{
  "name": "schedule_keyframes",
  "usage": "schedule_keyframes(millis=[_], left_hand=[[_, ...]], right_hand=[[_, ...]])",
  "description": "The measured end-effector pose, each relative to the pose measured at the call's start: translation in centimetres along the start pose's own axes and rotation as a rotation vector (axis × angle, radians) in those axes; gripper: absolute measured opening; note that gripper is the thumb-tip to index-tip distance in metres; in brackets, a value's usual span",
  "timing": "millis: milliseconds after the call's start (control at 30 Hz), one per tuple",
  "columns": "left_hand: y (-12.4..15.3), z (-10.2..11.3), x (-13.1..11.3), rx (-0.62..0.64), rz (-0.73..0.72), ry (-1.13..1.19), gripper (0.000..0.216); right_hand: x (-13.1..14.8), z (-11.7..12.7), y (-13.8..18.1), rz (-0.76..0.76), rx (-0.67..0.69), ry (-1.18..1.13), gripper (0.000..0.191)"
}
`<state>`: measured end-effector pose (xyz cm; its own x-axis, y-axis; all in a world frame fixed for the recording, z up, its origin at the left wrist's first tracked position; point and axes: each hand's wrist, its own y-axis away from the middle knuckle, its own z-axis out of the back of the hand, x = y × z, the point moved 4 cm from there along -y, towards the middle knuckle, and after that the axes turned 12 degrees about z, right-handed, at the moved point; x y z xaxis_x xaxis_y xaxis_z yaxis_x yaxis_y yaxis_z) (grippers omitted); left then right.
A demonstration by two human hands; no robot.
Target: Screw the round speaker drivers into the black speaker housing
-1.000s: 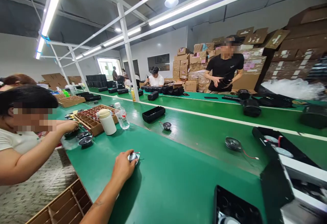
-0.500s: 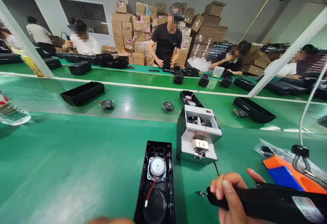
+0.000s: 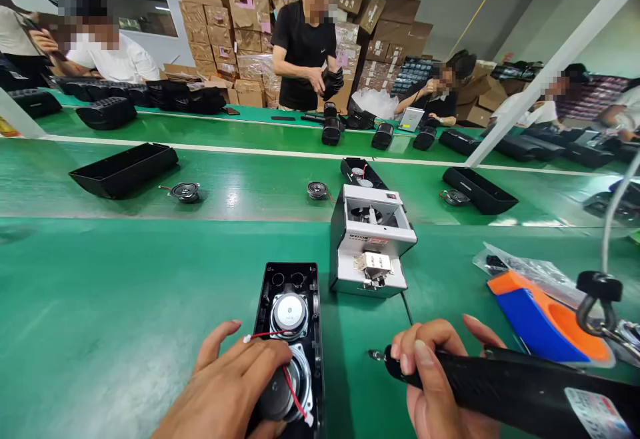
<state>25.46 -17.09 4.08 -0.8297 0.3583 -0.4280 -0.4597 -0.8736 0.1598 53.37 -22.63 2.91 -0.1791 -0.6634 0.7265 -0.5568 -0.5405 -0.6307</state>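
My left hand [image 3: 227, 382] grips a round speaker driver [image 3: 300, 375] at the lower opening of a long black speaker housing [image 3: 320, 332]. Its fingers lie over the driver's rim and cover part of it. Red wires with white plugs trail from this driver and from another speaker driver [image 3: 290, 313], which sits in the housing's upper opening. In my right hand [image 3: 425, 365] is a black electric screwdriver [image 3: 500, 385], held level, its bit pointing left toward the housing but apart from it.
Behind the housing stands a grey-white screw feeder [image 3: 373, 242]. An orange and blue holder [image 3: 550, 322] and a plastic bag [image 3: 530, 269] lie at right. Farther back are black housings [image 3: 125, 171] and loose drivers [image 3: 185, 191]. Several people work across the line; one person [image 3: 310, 45] stands holding something black.
My left hand has come in from the bottom edge with a second speaker driver, now at the housing's lower opening. The screwdriver stays in my right hand. The camera view has shifted.
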Motion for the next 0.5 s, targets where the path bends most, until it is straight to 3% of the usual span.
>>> schedule_keyframes(millis=[100, 267, 500], left_hand=[[-0.4, -0.3, -0.5, 0.131, -0.022, -0.036, 0.075], [-0.8, -0.8, -0.7, 0.191, -0.032, -0.065, 0.081], [-0.3, -1.2, -0.2, -0.036, -0.203, -0.122, 0.088]], right_hand=[[0.1, 0.0, 0.0, 0.001, 0.013, -0.007, 0.051], [0.5, -0.4, -0.2, 0.014, -0.003, -0.008, 0.055], [1.1, -1.2, -0.7, 0.023, -0.067, -0.031, 0.052]])
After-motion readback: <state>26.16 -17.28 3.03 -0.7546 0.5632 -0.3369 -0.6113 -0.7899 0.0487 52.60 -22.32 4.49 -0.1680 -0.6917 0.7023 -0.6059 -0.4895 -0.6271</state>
